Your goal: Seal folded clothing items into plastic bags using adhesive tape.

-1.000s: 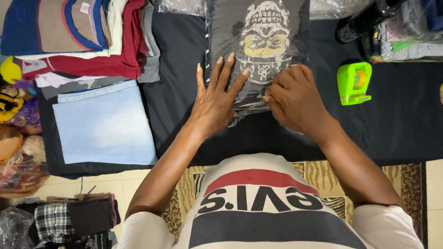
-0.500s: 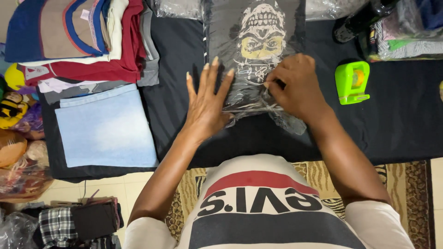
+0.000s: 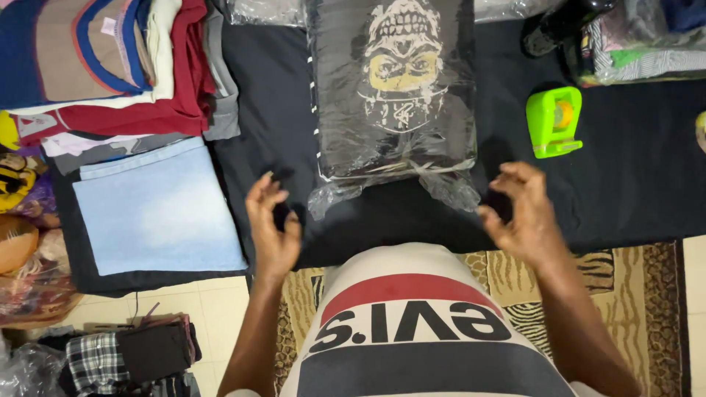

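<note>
Both hands, left hand and right hand, open, empty, beside bagged shirt. Risk: loose bag mouth unfolds, shirt slides out.

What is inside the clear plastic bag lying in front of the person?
The clear plastic bag holds a folded dark garment with a skull-like print facing up. Its underside and any layers beneath are covered.

Black shirt, green tape dispenser.

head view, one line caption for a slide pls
Both hands, left and right, hover apart below a bagged black graphic shirt.
</note>
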